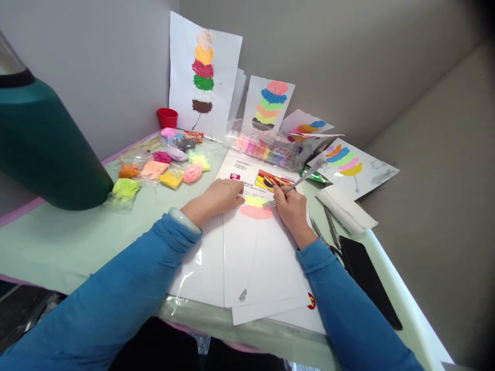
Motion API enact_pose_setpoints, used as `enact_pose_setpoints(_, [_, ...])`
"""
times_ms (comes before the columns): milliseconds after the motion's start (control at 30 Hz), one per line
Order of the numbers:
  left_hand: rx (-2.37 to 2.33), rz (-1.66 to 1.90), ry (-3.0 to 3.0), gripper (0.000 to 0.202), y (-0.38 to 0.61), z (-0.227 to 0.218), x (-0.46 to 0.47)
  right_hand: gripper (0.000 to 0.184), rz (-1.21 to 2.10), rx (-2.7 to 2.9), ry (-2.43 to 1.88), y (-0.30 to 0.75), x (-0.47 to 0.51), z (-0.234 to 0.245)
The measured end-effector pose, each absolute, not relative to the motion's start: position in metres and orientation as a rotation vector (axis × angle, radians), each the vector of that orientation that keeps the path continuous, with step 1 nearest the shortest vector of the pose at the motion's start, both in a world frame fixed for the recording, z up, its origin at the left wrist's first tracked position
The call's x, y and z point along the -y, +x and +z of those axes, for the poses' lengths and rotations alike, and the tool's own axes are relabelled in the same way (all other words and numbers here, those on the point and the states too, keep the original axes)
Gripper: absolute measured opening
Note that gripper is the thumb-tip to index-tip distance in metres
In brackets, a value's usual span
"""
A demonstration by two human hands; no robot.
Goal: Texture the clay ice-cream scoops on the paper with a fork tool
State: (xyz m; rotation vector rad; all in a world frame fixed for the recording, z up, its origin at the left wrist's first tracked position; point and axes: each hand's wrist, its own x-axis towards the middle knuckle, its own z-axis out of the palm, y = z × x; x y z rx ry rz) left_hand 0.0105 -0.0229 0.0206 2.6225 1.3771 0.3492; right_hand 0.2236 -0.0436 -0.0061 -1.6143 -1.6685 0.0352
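In my right hand [291,208] is a metal fork [298,182], held like a pen. Its tines touch the yellow clay patch [254,201] on a white sheet of paper [247,257]. Just below the yellow lies a pink clay patch [257,212], with a thin pencil line running down from it and a small grey scribble near the bottom. My left hand [218,198] is closed at the sheet's upper left edge, its thumb and fingers beside the yellow patch and pressing on the paper. Part of the sheet's top edge is hidden by both hands.
Bags of coloured clay [172,176] lie to the left, near a teal bottle [50,144] and a red cup [167,118]. Finished-looking clay pictures [228,82] lean on the wall. To the right are a tissue roll [346,208], scissors [339,252] and a black phone-like slab [369,278].
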Motion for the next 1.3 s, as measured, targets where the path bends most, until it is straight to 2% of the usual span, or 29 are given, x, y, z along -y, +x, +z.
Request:
enact_pose_setpoints(333, [-1.386, 0.308, 2.606, 0.026, 0.0111, 0.0247, 0.0249, 0.038, 0.18, 1.683, -1.48, 0.2192, 0.0458, -0.0049])
enact_pose_setpoints(800, [-1.377, 0.324, 2.624, 0.024, 0.0104, 0.0226, 0.0238, 0.037, 0.206, 1.736, -1.417, 0.2176, 0.0463, -0.0053])
enact_pose_setpoints(1067, [-1.369, 0.327, 2.626, 0.024, 0.0106, 0.0236, 0.0244, 0.04, 0.14, 1.675, -1.524, 0.2192, 0.0461, -0.0041])
enact_pose_setpoints(1300, [-1.376, 0.332, 2.618, 0.024, 0.01, 0.0252, 0.0252, 0.036, 0.196, 1.754, -1.423, 0.2174, 0.0462, -0.0053])
